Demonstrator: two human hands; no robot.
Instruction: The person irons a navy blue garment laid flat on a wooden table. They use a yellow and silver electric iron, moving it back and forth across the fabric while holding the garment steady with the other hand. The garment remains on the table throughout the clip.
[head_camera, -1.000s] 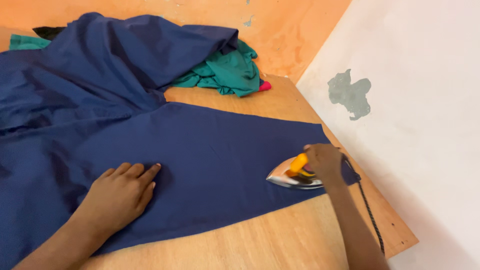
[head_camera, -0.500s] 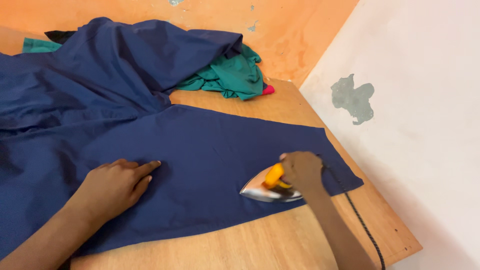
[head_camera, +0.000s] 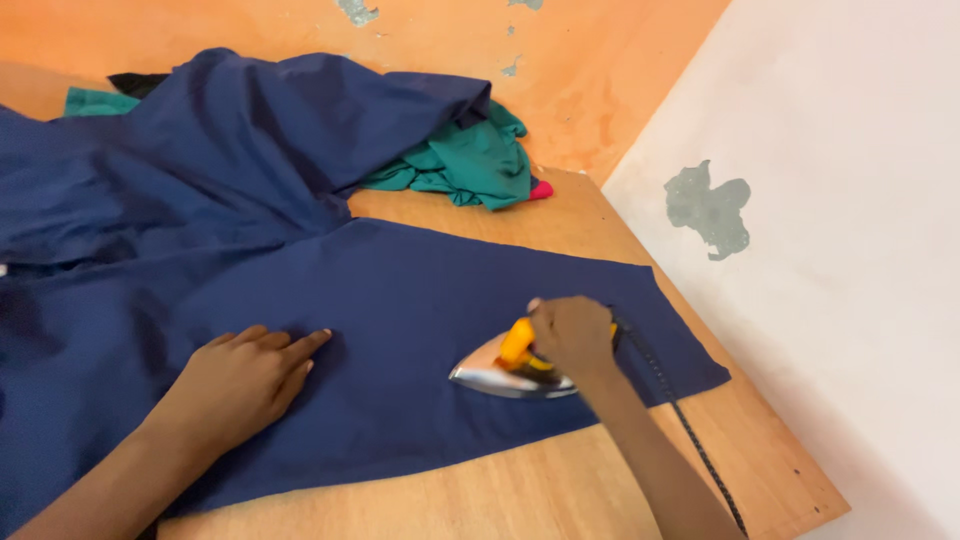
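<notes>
**Ironing the flat navy panel, one hand pressing, one hand on the iron**

Right hand (head_camera: 572, 335) is closed around the yellow handle (head_camera: 517, 341) of the iron (head_camera: 497, 374). Soleplate sits flat on the navy cloth (head_camera: 420, 300), nose pointing toward the left hand. Black cord (head_camera: 680, 415) trails off the back, along the forearm toward the near table edge.

Left hand (head_camera: 245, 380) lies palm down on the same cloth, fingers (head_camera: 300, 345) extended and close together, gripping nothing, just pinning the fabric. Well apart from the iron.

The cloth lies on the wooden table (head_camera: 560, 480): a flat panel runs out to the right, the rest is bunched in folds at the back left. Green cloth (head_camera: 480, 165) is heaped behind it against the orange wall (head_camera: 600, 70), with a bit of pink (head_camera: 540, 189) at its edge.

To do this pass well, my read:
- Keep the soleplate level; tipping it looks likely to press in a crease.
- The left hand should hold the fabric taut, pulling away from the iron, and stay clear of the nose.
- Stroke along the panel, not across the hem at the right edge.
- Keep the cord off the pressed area; it rides close to the cloth's right corner.
- Don't park the iron in one spot.
</notes>
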